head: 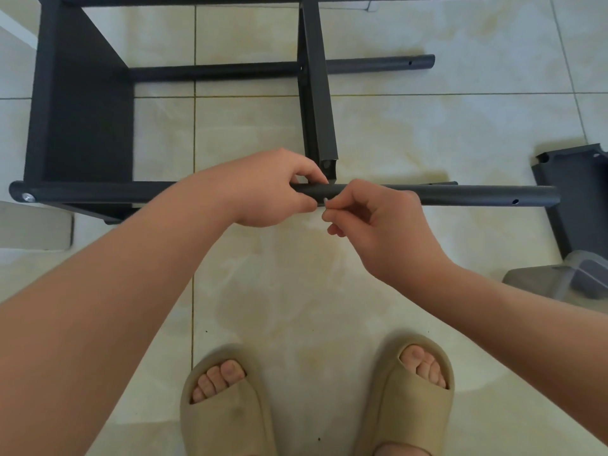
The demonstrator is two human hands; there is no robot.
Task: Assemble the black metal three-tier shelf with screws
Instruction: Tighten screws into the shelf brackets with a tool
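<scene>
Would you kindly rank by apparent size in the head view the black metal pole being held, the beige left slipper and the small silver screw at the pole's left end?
1. black metal pole, nearly frame-wide.
2. beige left slipper, far shorter; being near the camera, its area rivals the pole's.
3. small silver screw, smallest.

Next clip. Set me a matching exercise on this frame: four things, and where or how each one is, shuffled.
1 left hand
2 right hand
3 fitted screw
4 loose panel

A at the left end of the near tube
B far right of the view
C pinches a small screw
D grips the near tube

Pairs: 1-D, 2-C, 3-A, 4-B
</scene>
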